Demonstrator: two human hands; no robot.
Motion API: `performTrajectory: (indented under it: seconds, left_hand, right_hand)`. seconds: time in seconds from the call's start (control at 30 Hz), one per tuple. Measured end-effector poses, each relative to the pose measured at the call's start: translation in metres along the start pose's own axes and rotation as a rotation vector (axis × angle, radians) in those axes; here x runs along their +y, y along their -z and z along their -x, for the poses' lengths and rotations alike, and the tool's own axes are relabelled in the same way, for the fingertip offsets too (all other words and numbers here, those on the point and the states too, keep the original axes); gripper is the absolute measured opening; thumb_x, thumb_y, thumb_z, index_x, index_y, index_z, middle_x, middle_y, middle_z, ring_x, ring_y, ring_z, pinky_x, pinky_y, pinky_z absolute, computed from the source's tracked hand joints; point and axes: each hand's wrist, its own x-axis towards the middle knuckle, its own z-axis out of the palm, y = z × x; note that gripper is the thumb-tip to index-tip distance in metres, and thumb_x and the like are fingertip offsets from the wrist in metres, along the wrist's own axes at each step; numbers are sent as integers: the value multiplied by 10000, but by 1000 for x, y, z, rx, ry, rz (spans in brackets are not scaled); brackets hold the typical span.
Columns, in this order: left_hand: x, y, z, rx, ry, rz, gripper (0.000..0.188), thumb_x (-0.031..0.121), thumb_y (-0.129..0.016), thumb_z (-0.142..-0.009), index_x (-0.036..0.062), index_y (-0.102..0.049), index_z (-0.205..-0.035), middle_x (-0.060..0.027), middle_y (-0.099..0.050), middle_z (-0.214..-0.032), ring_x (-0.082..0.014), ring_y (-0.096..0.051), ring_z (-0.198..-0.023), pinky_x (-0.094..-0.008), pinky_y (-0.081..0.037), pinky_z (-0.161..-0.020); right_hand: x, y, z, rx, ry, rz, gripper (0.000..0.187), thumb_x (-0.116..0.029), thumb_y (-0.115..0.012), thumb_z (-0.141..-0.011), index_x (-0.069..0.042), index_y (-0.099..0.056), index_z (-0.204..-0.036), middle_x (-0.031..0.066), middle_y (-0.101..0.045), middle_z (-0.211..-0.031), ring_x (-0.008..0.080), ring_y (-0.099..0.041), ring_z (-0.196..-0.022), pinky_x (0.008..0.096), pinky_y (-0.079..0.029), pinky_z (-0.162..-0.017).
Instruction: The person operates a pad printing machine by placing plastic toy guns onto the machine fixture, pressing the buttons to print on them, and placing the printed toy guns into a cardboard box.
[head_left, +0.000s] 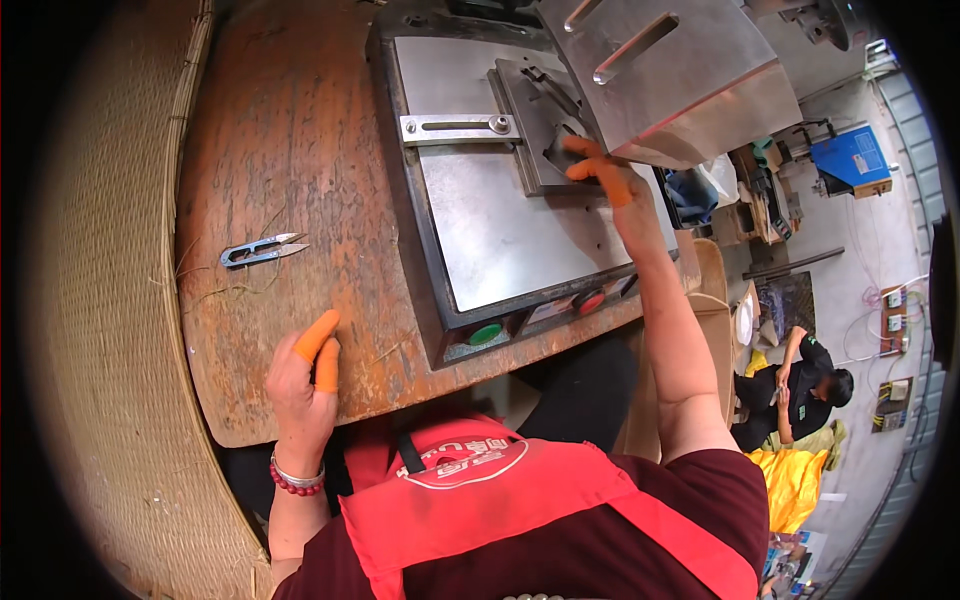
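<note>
My right hand [622,196] reaches over a machine with a bright steel top [470,220]. Orange covers sit on its fingertips, which close at a small dark piece [561,152] in the recess of a grey metal block [534,170]. Fingers partly hide that piece, and its kind is unclear. My left hand [303,385], also with orange-covered fingertips, is by the near edge of the worn wooden table [280,170]. Its finger and thumb come together, and whatever may be between them is hidden. Blue-handled thread snips [262,251] lie on the wood beyond it.
A slotted bar [458,128] is bolted beside the block; a bent metal guard [690,90] rises to its right. The machine's front carries a green button [485,334] and a red button [591,302]. A cardboard box [660,400] stands below. Another person [800,390] crouches at right.
</note>
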Motion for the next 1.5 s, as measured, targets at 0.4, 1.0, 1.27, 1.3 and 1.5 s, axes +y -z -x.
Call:
performTrajectory:
  seconds: [0.4,1.0,1.27,1.3,1.5]
  left_hand:
    - [7,2,-2,-10,54,23,248,12,-631,-844,26,-661,-1090,-142,-628,-898,-285,-595,-781,-329,-474,-697]
    - [4,3,-1,0,5,-1,270,1,-652,-804,32,-673,-1071,-136,-632,-884,-297,-576,-778,-353,-470,-688]
    - [5,7,1,-17,-3,33,265,3,-651,-808,24,-670,-1071,-130,-643,-920,-302,-584,-817,-350,-476,-724]
    - [5,7,2,-28,-11,35,261,5,-651,-810,23,-670,-1069,-130,-643,-928,-303,-584,-824,-351,-477,-729]
    - [5,6,4,-38,-44,-2,253,15,-650,-815,25,-665,-1067,-128,-634,-940,-305,-576,-838,-360,-472,-732]
  right_hand:
    - [31,-15,-51,51,341,469,432,-297,-591,-942,-63,-535,-1301,106,-563,-1302,301,-477,-1235,353,-332,-1060]
    - [42,-21,-75,23,196,648,355,-240,-468,-948,-147,-571,-1275,70,-497,-1376,255,-412,-1293,368,-298,-1074]
    - [30,-12,-44,44,207,759,346,-193,-500,-936,-46,-556,-1244,146,-590,-1255,284,-544,-1143,388,-422,-952]
    - [39,-12,-36,138,83,771,326,-253,-510,-950,-122,-586,-1238,118,-573,-1274,279,-497,-1198,388,-369,-1007]
    - [18,-29,-42,188,80,429,320,-285,-576,-939,-95,-627,-1192,81,-644,-1166,271,-557,-1124,368,-400,-977]
